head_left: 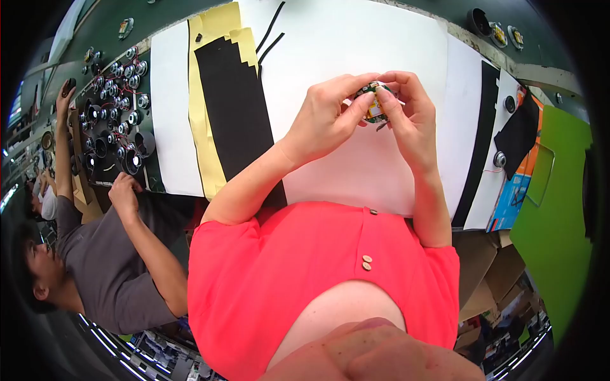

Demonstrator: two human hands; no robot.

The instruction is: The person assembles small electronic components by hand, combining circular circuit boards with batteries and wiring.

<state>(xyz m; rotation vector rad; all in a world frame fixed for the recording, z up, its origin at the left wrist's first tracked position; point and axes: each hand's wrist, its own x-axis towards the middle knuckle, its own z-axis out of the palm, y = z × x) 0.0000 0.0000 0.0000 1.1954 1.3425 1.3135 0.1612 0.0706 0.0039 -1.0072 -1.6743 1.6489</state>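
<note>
Red shirt at the desk's near edge | left hand and right hand pinch a round circuit board between thumbs and fingers above the desk's middle | black sheet over yellow paper toward the left edge | small speakers crowd the left end | black cup past the far right corner

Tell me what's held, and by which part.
The left hand and right hand hold a small round circuit board by its left and right sides.
</note>
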